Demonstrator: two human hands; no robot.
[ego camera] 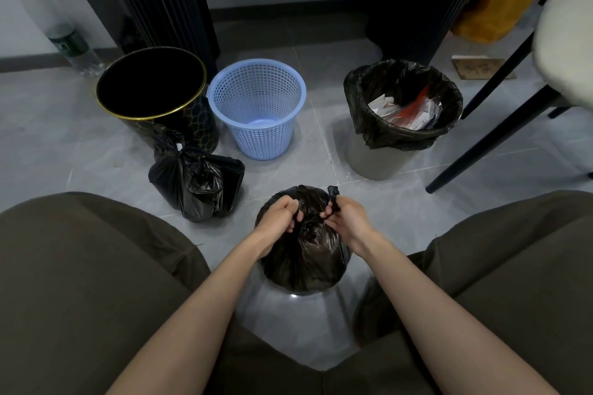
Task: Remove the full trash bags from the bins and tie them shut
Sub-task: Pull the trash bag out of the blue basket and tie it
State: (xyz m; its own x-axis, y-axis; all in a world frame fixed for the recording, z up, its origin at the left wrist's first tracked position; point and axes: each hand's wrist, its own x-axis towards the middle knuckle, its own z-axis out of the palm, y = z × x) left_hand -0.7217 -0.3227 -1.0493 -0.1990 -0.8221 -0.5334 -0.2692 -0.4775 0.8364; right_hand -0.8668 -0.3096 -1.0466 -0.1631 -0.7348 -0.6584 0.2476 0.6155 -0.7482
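Presently both hands work at one bag. The left hand (282,213) is curled round a bunch of plastic at the near-left of the gathered neck of a crumpled black plastic trash bag (301,263). The right hand (345,218) pinches a twisted strip of the same bag, whose tip pokes up just beyond the fingertips. The hands are close together, with the neck drawn in between them. The bag's body bulges directly below the grip and back toward the person, between the knees. It sits on something glossy and grey; cannot tell whether that is floor or a bin.

Beyond the grip, to its left, a second black plastic bag (195,183) with a knotted top lies on the grey tiled floor (64,154), apart from the hands. Farther out that way stands a black cylindrical bin with a gold rim (199,128), and a pale blue plastic lattice basket (256,138) is just beside it.

Beyond the grip, to its right and well apart, is a grey round bin (375,160). Its black liner (401,138) is folded over the rim and holds white and red paper litter (404,112).
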